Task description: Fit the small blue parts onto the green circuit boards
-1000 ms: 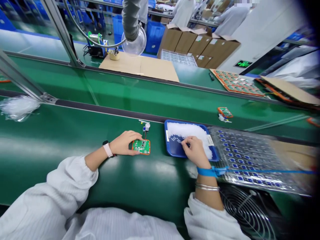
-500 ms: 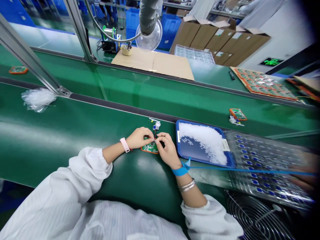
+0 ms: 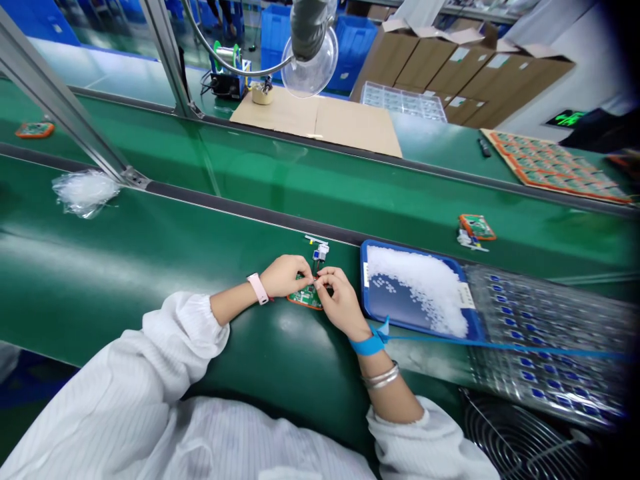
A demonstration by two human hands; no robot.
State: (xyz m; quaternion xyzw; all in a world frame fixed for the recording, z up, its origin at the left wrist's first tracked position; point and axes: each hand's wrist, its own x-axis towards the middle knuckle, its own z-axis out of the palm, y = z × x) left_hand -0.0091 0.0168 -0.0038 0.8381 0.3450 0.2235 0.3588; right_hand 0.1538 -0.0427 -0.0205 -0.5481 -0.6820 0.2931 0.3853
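A green circuit board (image 3: 306, 298) with an orange edge lies flat on the green bench in front of me. My left hand (image 3: 289, 275) is closed in a pinch at the board's upper edge. Beside it, my right hand (image 3: 340, 298) also pinches, its fingertips almost meeting the left ones. Whatever sits between the fingers is too small to make out. Dark wires run up from there to a small white and blue connector piece (image 3: 321, 253) just beyond the hands.
Right of my hands stands a blue tray (image 3: 387, 315) of small white pieces, then clear plastic trays (image 3: 530, 333) with blue parts. A blue wrist-strap cord (image 3: 450, 343) crosses both. Another board (image 3: 477, 227) lies on the strip beyond. Left are a plastic bag (image 3: 86, 192) and metal post (image 3: 75, 107).
The view has shifted slightly, so the bench things sit a little further right. Both hands keep their pinch at the board. A blurred hand at the far right is no longer visible.
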